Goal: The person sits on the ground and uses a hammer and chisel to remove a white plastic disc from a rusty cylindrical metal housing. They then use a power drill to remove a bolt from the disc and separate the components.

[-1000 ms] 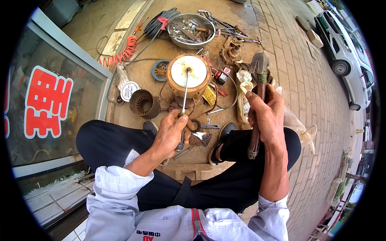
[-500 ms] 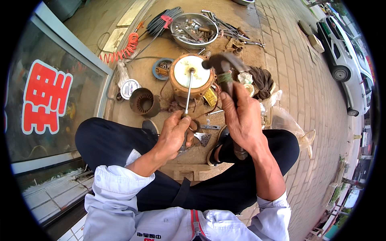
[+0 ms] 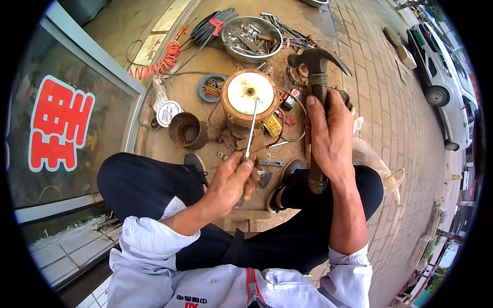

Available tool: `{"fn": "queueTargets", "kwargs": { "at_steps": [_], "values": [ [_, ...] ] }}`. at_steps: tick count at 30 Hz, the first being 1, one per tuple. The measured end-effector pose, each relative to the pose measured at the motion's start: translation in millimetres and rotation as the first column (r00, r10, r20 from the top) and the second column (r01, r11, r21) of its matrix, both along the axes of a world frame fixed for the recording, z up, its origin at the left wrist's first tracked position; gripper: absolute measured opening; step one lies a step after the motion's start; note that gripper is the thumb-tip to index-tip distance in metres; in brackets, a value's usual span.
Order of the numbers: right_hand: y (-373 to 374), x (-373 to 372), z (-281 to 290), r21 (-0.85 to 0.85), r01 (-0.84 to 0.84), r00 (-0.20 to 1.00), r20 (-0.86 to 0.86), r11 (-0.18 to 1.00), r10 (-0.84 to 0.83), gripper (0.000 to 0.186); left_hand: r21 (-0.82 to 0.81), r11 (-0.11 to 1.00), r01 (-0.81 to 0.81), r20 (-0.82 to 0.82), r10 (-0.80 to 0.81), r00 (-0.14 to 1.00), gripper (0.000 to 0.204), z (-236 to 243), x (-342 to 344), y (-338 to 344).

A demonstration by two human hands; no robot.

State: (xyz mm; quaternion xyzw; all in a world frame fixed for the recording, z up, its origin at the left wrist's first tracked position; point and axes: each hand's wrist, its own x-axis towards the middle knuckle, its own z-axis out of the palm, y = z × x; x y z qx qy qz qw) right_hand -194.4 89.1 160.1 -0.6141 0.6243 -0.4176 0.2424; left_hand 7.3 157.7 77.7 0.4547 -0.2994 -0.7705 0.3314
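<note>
Rust-brown metal rings a round housing (image 3: 240, 120) standing on the ground (image 3: 308, 20) between the person's feet, and its top is a smooth, stained white disc (image 3: 237, 95) with a small dark hub at the centre. The left hand (image 3: 229, 179) is curled around the handle of a screwdriver (image 3: 252, 128), thumb pressed near its yellowish collar, and the slim, bright shaft slants up to the disc. Its tip lies just right of the hub; whether it bears on the surface or hovers over it I cannot tell. The right hand (image 3: 331, 138) grips a claw hammer (image 3: 317, 65), fingers wrapped round the dark, worn handle and thumb laid along it, the heavy head up and well apart from the screwdriver. The step in hand looks like setting the tip, with the hammer at the ready. A next move of striking would call for a firmly seated tip, a steady shaft, the butt of the handle clear of the fist, and a measured blow, since the disc may be brittle. Around the housing the textures are mixed: a dull, slotted metal cylinder (image 3: 177, 134) to the left, a blue dish (image 3: 201, 88) behind it, a shiny bowl (image 3: 246, 57) of jumbled metal parts, glossy orange coiled hose (image 3: 167, 60), and a crumpled translucent bag (image 3: 372, 159) near the right knee.
</note>
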Motion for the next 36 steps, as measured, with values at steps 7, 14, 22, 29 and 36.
{"fn": "queueTargets", "kwargs": {
  "at_steps": [7,14,22,29,36],
  "values": [
    [11.7,-12.9,-7.6,0.29,-0.014,0.973,0.223,0.957,-0.054,0.024,0.014,0.999,0.044,0.015,-0.044,0.999,0.022,-17.3,-5.2,8.7],
    [14.6,-16.2,-10.4,0.285,-0.011,0.97,0.237,0.958,-0.06,0.023,-0.045,0.992,0.117,0.077,-0.113,0.991,0.029,-14.6,-6.0,7.7],
    [18.9,-25.1,-5.4,0.332,0.037,0.961,0.248,0.942,-0.125,0.023,-0.028,0.876,0.482,0.285,-0.455,0.844,0.043,-28.6,-11.5,18.0],
    [21.0,-47.3,-35.8,0.358,0.044,0.94,-0.332,0.933,0.083,0.025,-0.152,0.669,0.728,0.689,-0.456,0.563,0.051,-69.9,-12.3,19.2],
    [45.9,-48.0,-181.7,0.672,0.024,0.798,-0.459,0.74,0.391,0.033,0.168,0.502,0.848,0.809,-0.562,0.173,0.037,-173.4,-1.8,28.3]
  ]
}}
